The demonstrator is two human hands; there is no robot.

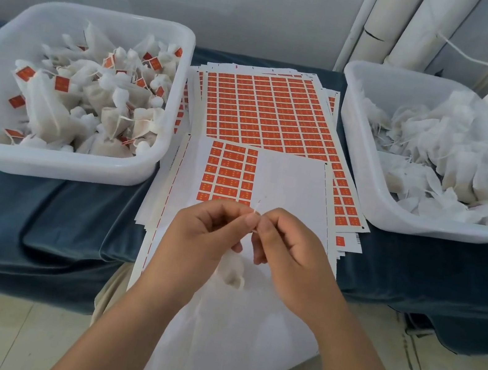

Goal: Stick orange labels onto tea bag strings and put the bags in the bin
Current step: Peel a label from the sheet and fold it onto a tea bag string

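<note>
left hand point(204, 233) and right hand point(287, 244) pinch string point(256, 210); left bin point(44, 163) holds labelled bags point(90, 89).

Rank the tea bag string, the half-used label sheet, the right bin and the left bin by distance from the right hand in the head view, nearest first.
1. tea bag string: pinched by the right hand itself.
2. half-used label sheet: under and just ahead of the hand.
3. right bin: off to the right, with unlabelled bags.
4. left bin: across the sheets, on the left.
</note>
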